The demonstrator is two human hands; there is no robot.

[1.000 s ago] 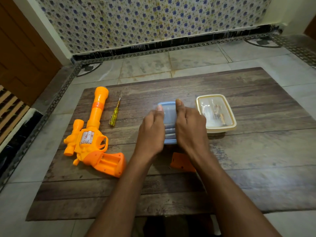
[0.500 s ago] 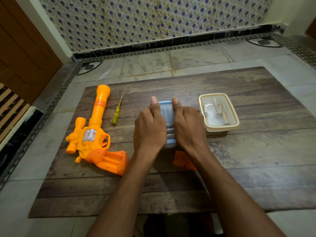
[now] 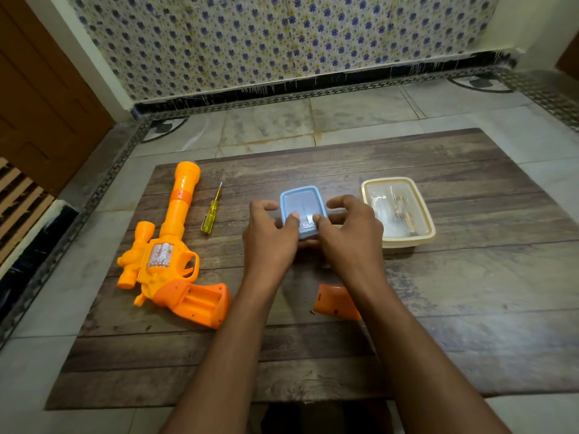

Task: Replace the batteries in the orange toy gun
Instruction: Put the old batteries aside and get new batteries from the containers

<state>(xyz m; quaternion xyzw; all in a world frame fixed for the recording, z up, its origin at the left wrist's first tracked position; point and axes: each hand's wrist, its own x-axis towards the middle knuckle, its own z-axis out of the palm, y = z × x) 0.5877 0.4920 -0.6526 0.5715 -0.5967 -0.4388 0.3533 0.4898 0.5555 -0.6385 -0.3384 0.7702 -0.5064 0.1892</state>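
The orange toy gun lies on the left of the wooden board, its grip's battery bay open and showing no batteries. Its orange battery cover lies near my right wrist. A small blue-lidded box sits at the board's middle. My left hand and my right hand grip it from both sides, fingers curled round its edges and both thumbs on the lid's near end. A yellow-handled screwdriver lies between the gun's barrel and the box.
A cream-rimmed box with a clear lid stands to the right of the blue one, small items inside. The board rests on a tiled floor. A patterned wall runs along the back, a wooden door at the left.
My hands went from lying flat along the blue box's sides to curling round it, thumbs now on the lid. The view has shifted slightly.
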